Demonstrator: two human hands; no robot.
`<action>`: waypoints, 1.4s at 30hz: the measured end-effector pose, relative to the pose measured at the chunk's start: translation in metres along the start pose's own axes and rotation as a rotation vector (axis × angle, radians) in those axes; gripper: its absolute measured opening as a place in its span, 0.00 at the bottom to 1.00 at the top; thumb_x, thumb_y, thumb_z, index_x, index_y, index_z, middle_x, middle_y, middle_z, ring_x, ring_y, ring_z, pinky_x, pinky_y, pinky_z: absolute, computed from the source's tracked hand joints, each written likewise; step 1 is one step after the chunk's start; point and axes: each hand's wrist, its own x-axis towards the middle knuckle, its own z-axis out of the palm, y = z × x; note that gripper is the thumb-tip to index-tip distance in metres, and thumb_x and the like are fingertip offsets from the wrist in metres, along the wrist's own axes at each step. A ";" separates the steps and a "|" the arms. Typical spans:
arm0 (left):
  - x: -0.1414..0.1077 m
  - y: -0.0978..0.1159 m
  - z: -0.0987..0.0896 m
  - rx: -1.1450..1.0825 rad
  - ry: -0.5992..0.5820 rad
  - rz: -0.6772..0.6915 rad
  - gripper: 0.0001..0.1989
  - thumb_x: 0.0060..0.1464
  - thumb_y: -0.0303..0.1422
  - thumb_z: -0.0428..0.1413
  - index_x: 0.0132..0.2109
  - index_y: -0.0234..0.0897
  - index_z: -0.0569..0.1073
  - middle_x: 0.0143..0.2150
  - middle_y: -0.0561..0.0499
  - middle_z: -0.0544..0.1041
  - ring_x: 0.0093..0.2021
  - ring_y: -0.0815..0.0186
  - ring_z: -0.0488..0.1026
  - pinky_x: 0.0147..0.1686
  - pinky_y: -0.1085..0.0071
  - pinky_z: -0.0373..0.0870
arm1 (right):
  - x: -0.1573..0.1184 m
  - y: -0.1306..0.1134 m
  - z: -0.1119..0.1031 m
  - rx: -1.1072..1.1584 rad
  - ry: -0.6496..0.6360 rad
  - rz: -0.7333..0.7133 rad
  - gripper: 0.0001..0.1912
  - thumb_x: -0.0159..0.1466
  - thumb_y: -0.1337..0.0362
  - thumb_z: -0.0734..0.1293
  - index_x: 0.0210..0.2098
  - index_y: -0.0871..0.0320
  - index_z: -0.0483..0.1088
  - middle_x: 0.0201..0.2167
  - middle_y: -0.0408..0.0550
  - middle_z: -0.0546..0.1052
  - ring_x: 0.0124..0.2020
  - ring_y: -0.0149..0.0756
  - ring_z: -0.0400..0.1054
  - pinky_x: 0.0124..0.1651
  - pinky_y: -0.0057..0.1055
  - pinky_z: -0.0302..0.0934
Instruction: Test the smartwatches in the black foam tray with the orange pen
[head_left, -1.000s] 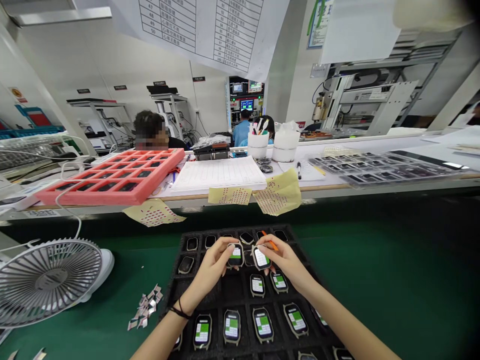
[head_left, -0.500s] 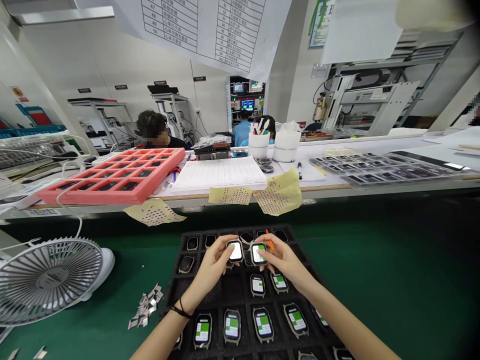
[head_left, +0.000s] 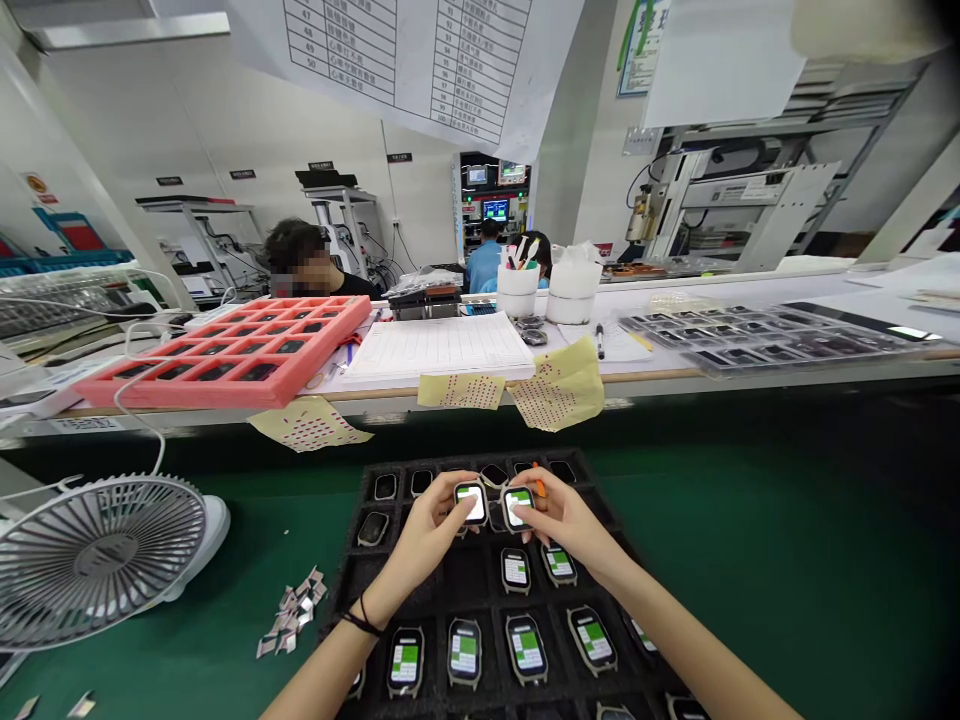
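Observation:
Above a black foam tray (head_left: 461, 575), my left hand (head_left: 431, 520) grips a strapless smartwatch (head_left: 470, 500) by its edges, thumb on the lit screen. My right hand (head_left: 566, 515) holds a second smartwatch (head_left: 517, 506) beside it, its thumb also on the glass. Both screens show white with some green. An orange stick-like thing (head_left: 539, 485) shows behind the right fingers. In the tray's pockets lie several more watches; those in the nearer rows, such as this watch (head_left: 526, 648), glow green and white, while a watch at the far left (head_left: 373, 528) is dark.
A fan (head_left: 105, 560) stands at left near a pile of small silvery strips (head_left: 294, 612) on the green mat (head_left: 750, 580). On the shelf ahead are a red foam tray (head_left: 300, 375), paper sheets (head_left: 442, 345) and clear trays (head_left: 787, 345). People sit beyond.
Both hands stay in nearly the same place. The left watch's screen, mostly white before, now shows green at its top, and the left thumb has shifted slightly. The person across has leaned a little.

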 end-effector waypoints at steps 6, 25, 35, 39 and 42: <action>0.000 0.001 0.000 -0.020 -0.005 -0.052 0.18 0.53 0.47 0.56 0.40 0.35 0.71 0.30 0.52 0.70 0.27 0.70 0.66 0.24 0.75 0.68 | 0.000 0.001 0.001 0.005 0.065 0.041 0.19 0.54 0.48 0.72 0.32 0.56 0.67 0.25 0.38 0.63 0.20 0.25 0.56 0.17 0.22 0.59; 0.002 -0.002 -0.002 0.017 -0.008 -0.044 0.21 0.57 0.46 0.51 0.51 0.36 0.69 0.36 0.51 0.71 0.19 0.77 0.56 0.16 0.79 0.55 | -0.002 -0.007 -0.001 0.014 -0.043 0.000 0.20 0.59 0.47 0.67 0.42 0.55 0.67 0.30 0.43 0.70 0.23 0.30 0.69 0.19 0.24 0.56; 0.002 -0.001 0.000 -0.026 0.046 -0.074 0.19 0.54 0.49 0.54 0.40 0.36 0.71 0.28 0.54 0.66 0.26 0.71 0.63 0.20 0.79 0.64 | -0.002 -0.005 0.003 0.005 0.081 0.028 0.19 0.54 0.47 0.71 0.32 0.56 0.67 0.25 0.38 0.62 0.19 0.24 0.54 0.17 0.21 0.57; 0.002 -0.004 0.000 0.006 0.011 -0.048 0.18 0.52 0.47 0.56 0.40 0.35 0.70 0.29 0.54 0.67 0.28 0.70 0.64 0.23 0.76 0.67 | -0.002 -0.005 0.004 -0.006 0.085 0.022 0.19 0.53 0.48 0.72 0.30 0.56 0.67 0.25 0.38 0.63 0.20 0.25 0.54 0.17 0.21 0.55; 0.001 -0.005 0.000 0.019 -0.030 -0.019 0.17 0.53 0.44 0.57 0.43 0.36 0.69 0.37 0.49 0.70 0.34 0.67 0.68 0.29 0.74 0.70 | -0.001 -0.002 0.002 0.018 0.021 0.010 0.19 0.52 0.50 0.73 0.33 0.55 0.67 0.25 0.38 0.64 0.22 0.26 0.58 0.19 0.22 0.57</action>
